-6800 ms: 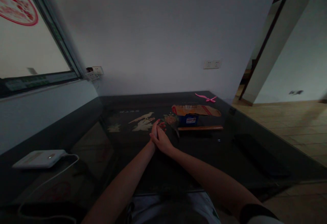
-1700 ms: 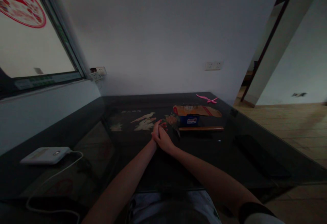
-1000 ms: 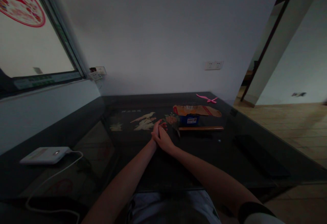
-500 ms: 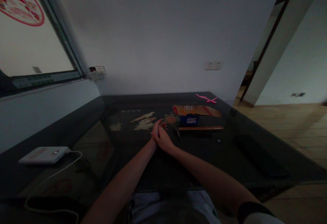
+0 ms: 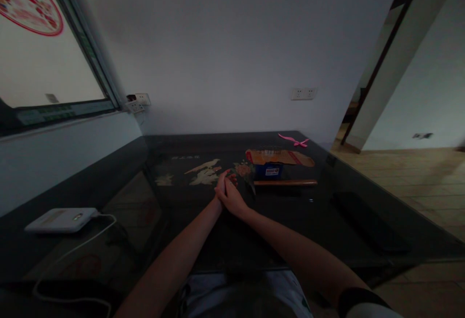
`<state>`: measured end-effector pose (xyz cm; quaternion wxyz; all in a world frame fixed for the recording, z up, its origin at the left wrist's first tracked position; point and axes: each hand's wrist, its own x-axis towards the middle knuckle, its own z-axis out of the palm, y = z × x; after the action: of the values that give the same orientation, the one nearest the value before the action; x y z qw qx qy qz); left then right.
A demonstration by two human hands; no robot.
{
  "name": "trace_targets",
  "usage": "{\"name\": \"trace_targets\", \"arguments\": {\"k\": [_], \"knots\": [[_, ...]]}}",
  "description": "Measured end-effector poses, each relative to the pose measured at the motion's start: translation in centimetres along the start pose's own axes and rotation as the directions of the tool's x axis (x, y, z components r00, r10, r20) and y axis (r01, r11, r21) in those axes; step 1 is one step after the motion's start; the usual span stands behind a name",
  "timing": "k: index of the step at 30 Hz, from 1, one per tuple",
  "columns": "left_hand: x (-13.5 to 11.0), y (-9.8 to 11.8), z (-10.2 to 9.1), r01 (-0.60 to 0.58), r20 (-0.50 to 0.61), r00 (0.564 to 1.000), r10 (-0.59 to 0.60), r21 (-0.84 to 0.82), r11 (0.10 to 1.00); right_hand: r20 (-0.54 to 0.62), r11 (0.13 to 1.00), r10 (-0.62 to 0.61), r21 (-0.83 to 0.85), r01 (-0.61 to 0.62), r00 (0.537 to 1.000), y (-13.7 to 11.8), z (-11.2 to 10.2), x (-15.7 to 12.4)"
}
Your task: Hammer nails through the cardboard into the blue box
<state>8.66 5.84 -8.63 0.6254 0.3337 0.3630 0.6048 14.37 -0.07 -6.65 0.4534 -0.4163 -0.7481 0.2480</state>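
Note:
My left hand [image 5: 222,183] and my right hand [image 5: 234,198] are clasped together on the dark glossy table [image 5: 250,240], fingers folded round each other. No object shows between them. Just right of the hands lies a hammer-like tool [image 5: 286,183], its brown wooden handle pointing right and its dark pointed head nearest my fingers. Behind the handle stands a small blue box [image 5: 268,171] with a white label. A torn piece of brown cardboard [image 5: 296,158] lies over or behind it, with a row of thin dark pieces, perhaps nails, at its back.
A white power bank-like device [image 5: 60,221] with a white cable [image 5: 83,243] lies at the left. A long black object [image 5: 370,221] rests near the right edge. The pink ribbon [image 5: 296,141] is at the far right corner. A wall with sockets [image 5: 303,94] bounds the back.

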Motion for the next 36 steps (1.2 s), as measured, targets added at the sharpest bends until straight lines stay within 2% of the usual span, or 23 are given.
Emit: {"name": "trace_targets", "arguments": {"k": [6,10,14,17,19,21,23,25,27,30,33,36], "knots": [[-0.5,0.5,0.4,0.04,-0.066,0.997,-0.041,-0.014,0.999,-0.005,1.0,0.011,-0.012,-0.011,1.0,-0.6,-0.3,0.3],[-1.7,1.4,1.0,0.028,-0.014,0.999,-0.028,-0.004,1.0,0.075,0.999,-0.029,-0.015,0.03,0.997,-1.0,-2.0,0.9],[-2.5,1.3,1.5,-0.044,0.11,0.993,0.039,0.039,0.998,0.191,0.989,-0.134,-0.038,0.144,0.972,-0.9,-6.0,0.5],[-2.6,0.7,1.6,-0.126,0.153,0.983,0.097,0.193,0.973,0.191,0.986,-0.109,-0.101,0.13,0.975,0.1,-10.4,-1.3],[-2.4,0.3,1.5,-0.228,0.17,0.97,0.175,0.373,0.899,0.11,0.975,-0.047,-0.211,0.069,0.993,1.6,-13.7,-2.7],[-2.2,-0.1,1.5,-0.342,0.22,0.939,0.263,0.54,0.769,0.024,0.937,-0.017,-0.347,0.024,1.0,3.8,-16.8,-3.9],[-1.8,-0.6,1.5,-0.436,0.289,0.899,0.328,0.649,0.623,-0.062,0.872,0.024,-0.487,-0.052,0.998,6.3,-19.2,-4.6],[-1.4,-1.1,1.8,-0.498,0.35,0.863,0.365,0.711,0.496,-0.109,0.783,0.094,-0.605,-0.141,0.99,8.7,-20.8,-4.6],[-0.8,-1.4,2.5,-0.537,0.408,0.835,0.37,0.752,0.382,-0.141,0.718,0.161,-0.662,-0.214,0.977,10.4,-21.4,-4.1],[0.4,-1.7,4.3,-0.558,0.47,0.814,0.341,0.797,0.232,-0.159,0.69,0.232,-0.669,-0.278,0.96,11.8,-21.1,-2.8],[1.7,-1.7,6.5,-0.497,0.45,0.846,0.286,0.86,0.118,-0.16,0.676,0.306,-0.658,-0.333,0.938,12.3,-20.6,-1.2],[2.6,-1.8,8.1,-0.407,0.387,0.897,0.212,0.911,0.059,-0.162,0.669,0.355,-0.644,-0.371,0.921,12.5,-20.2,0.1]]}}
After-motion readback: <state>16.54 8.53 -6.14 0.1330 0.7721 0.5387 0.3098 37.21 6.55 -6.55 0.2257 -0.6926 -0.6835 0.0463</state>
